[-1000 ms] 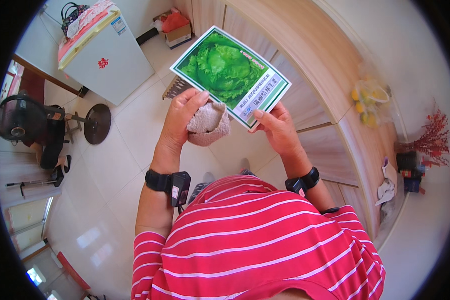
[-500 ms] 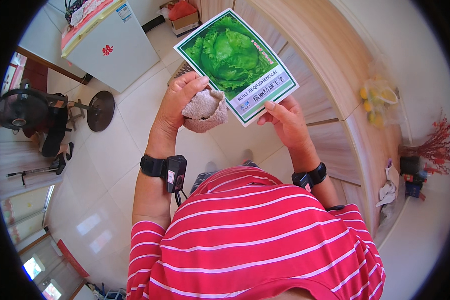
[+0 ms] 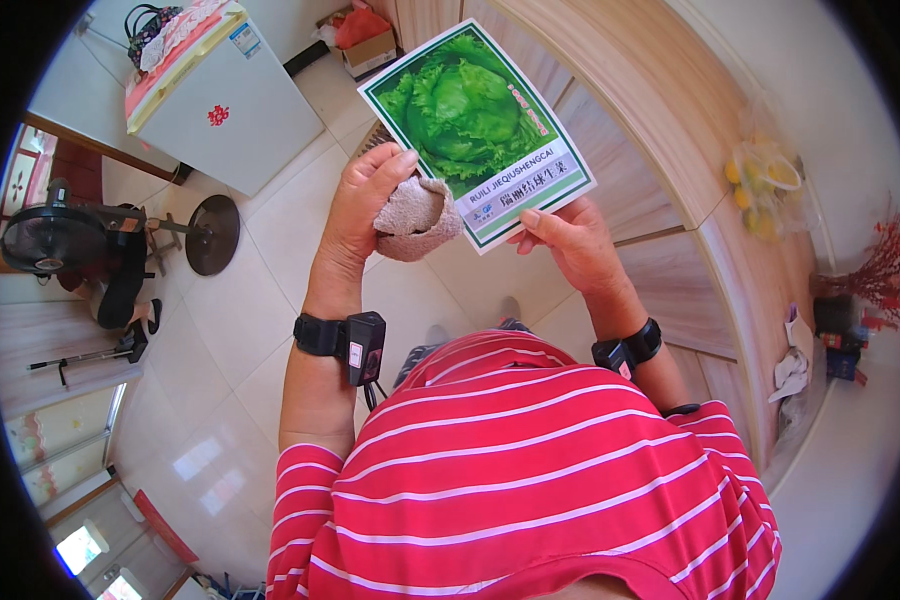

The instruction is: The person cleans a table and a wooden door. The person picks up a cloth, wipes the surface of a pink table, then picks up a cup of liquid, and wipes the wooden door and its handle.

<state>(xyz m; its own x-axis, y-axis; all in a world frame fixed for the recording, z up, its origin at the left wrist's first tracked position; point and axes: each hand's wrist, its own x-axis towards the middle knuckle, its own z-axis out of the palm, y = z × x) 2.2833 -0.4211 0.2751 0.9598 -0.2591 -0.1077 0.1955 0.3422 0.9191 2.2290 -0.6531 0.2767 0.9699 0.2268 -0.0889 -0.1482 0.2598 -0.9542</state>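
A seed packet [image 3: 465,105] with a picture of green lettuce and a white label band is held up in front of me, tilted, its printed side toward me. My left hand [image 3: 362,200] pinches its left edge with the thumb on the front. That same hand also has a folded beige-grey cloth [image 3: 417,220] bunched in its palm below the packet. At the packet's lower right corner, my right hand [image 3: 570,240] grips it between thumb and fingers. The fingers behind the packet are partly hidden.
To the right runs a long wooden cabinet [image 3: 670,110] with a bag of yellow fruit [image 3: 765,185] on top. A white fridge [image 3: 235,110] stands at the far left, with a black standing fan [image 3: 55,240] nearer. A cardboard box [image 3: 368,52] sits on the tiled floor [image 3: 220,330].
The whole view has shifted slightly, with the room's things sitting a little further right. Both hands keep the same hold on the packet and the cloth.
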